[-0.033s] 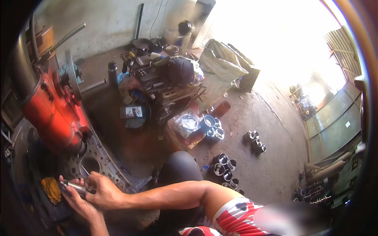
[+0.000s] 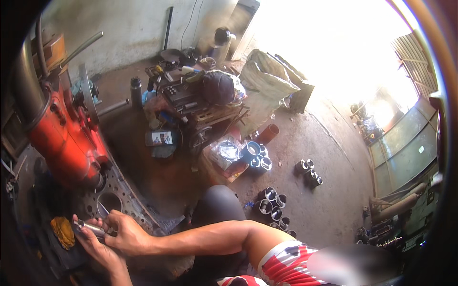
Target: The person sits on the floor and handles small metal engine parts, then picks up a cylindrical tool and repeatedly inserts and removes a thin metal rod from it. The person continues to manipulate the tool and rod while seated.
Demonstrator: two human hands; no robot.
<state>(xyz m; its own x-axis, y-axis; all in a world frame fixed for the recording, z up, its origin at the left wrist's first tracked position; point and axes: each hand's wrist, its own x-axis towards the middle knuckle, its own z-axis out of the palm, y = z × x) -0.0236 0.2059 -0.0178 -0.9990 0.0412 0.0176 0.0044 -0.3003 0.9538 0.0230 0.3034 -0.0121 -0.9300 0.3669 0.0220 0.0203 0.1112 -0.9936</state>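
Observation:
My left hand (image 2: 106,256) is closed round a short silver metal cylinder (image 2: 92,229), its palm turned up at the lower left. Over the near end of that cylinder, my right hand (image 2: 126,233) is pinched; a thin light rod (image 2: 103,208) sticks up from its fingers. Just past the hands lies the drilled metal face of an engine block (image 2: 125,204) with a large round bore (image 2: 109,200). Above the block stands a red machine head (image 2: 67,136) with a spindle pointing down. A crumpled yellow cloth (image 2: 62,232) rests left of my left hand.
A cluttered workbench (image 2: 205,114) stands ahead, with a phone-like screen (image 2: 161,138) near it. On the floor to the right are several pistons (image 2: 272,205), more pistons (image 2: 309,172), a blue cylinder sleeve (image 2: 251,150) and a reddish sleeve (image 2: 268,134). My knee (image 2: 219,207) is beside the block.

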